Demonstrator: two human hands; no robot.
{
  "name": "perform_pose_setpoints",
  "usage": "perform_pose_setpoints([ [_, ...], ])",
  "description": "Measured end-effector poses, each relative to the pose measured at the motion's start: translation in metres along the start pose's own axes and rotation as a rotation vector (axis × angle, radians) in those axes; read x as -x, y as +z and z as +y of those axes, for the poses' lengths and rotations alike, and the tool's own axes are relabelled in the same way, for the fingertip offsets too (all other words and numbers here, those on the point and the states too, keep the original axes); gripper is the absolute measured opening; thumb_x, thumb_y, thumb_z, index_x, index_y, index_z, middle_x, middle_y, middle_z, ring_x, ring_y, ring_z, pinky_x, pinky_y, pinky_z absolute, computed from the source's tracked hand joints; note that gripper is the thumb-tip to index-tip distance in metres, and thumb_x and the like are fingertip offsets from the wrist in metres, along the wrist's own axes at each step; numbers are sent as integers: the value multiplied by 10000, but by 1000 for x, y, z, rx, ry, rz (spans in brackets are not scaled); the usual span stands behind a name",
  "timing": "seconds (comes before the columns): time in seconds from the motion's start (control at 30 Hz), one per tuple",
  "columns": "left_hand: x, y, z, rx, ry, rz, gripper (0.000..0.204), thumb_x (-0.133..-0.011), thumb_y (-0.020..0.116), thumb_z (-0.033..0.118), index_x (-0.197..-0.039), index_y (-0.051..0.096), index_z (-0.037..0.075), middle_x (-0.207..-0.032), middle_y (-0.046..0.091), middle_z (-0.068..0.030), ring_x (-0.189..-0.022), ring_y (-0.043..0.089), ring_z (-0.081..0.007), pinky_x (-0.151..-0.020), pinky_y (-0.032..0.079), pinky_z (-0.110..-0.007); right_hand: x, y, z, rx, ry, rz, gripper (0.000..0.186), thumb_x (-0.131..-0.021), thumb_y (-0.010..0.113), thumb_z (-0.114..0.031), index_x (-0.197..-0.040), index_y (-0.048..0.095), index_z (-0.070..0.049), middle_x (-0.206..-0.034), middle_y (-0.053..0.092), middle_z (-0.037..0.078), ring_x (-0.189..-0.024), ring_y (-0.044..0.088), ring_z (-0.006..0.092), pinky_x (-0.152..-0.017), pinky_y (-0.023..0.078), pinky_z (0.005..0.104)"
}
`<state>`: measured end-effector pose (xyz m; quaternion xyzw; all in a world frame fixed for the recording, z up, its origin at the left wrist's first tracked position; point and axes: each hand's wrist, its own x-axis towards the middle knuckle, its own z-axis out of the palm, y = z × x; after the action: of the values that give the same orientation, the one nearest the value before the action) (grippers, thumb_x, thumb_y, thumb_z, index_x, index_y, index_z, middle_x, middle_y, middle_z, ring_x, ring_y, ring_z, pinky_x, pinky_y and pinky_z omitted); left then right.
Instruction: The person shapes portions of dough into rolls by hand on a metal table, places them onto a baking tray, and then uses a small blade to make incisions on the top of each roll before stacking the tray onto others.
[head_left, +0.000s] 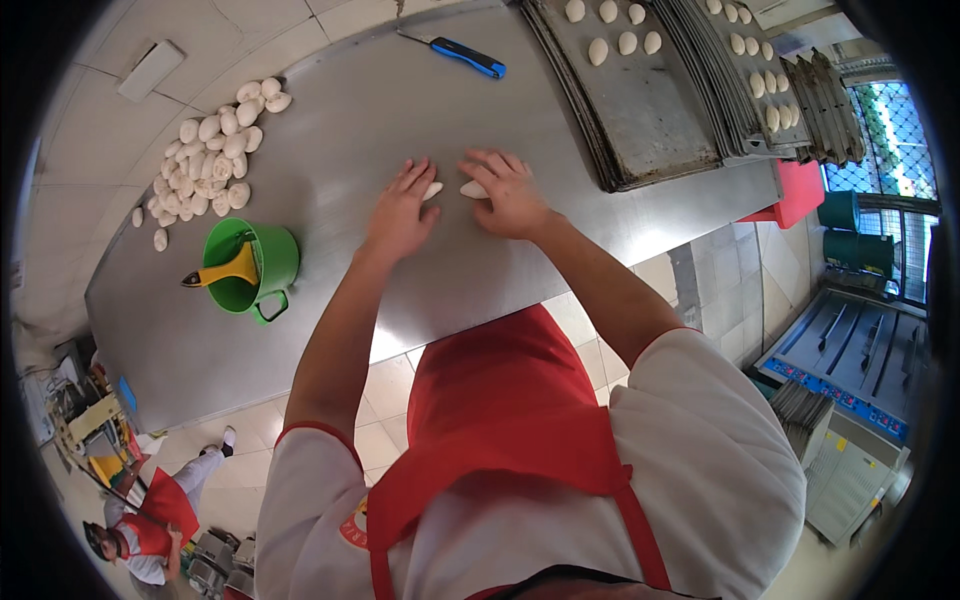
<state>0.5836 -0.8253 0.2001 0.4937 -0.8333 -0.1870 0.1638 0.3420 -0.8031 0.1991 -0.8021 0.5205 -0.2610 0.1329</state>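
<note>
Near the middle of the steel table, my left hand (pixel 400 212) is cupped over a small pale dough piece (pixel 433 190), which peeks out between thumb and fingers. A short gap to the right, my right hand (pixel 508 196) curves round another dough piece (pixel 473 189), visible at its thumb side. Both palms face down, so the rest of each piece is hidden. At the table's left lies a heap of rounded dough pieces (pixel 208 165). In front of that heap stands a green plastic mug (pixel 284 255) with a yellow-handled brush (pixel 232 268) in it.
A blue and black utility knife (pixel 468 57) lies on the steel table (pixel 340 110) toward the far edge. Stacked metal baking trays (pixel 660 120) at the right carry several dough pieces. A red stool (pixel 795 190) stands beyond the right end. Another person (pixel 160 520) is at lower left.
</note>
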Motion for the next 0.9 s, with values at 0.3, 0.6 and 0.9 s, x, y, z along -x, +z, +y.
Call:
perform_pose_setpoints([
  [0.3,-45,-21,66,1289,-541,135,415,-1022,775,118,-1392,654,-25,-1239,697,-96,-1109,679,-159,-951,551,-331,-43,-193,41,-588,269,629,505,-964,825,-148,-1416,660,4,-1208,771,124,-998,721,153,-885,597,322],
  [0.6,-206,38,213,1615,-728,64,432,-1060,747,189,-1409,641,-42,-1285,696,-83,-1211,651,-161,-996,537,-324,-12,-157,185,-178,596,530,552,-909,872,-210,-1377,673,4,-1137,710,166,-990,736,273,-815,610,380],
  [0.9,-323,74,236,450,-89,-9,372,-975,774,124,-1336,724,52,-1242,683,-154,-1112,714,-263,-960,599,-382,-31,-218,246,-382,618,854,526,-852,912,-130,-1314,686,-20,-1138,692,147,-954,721,243,-779,612,352],
])
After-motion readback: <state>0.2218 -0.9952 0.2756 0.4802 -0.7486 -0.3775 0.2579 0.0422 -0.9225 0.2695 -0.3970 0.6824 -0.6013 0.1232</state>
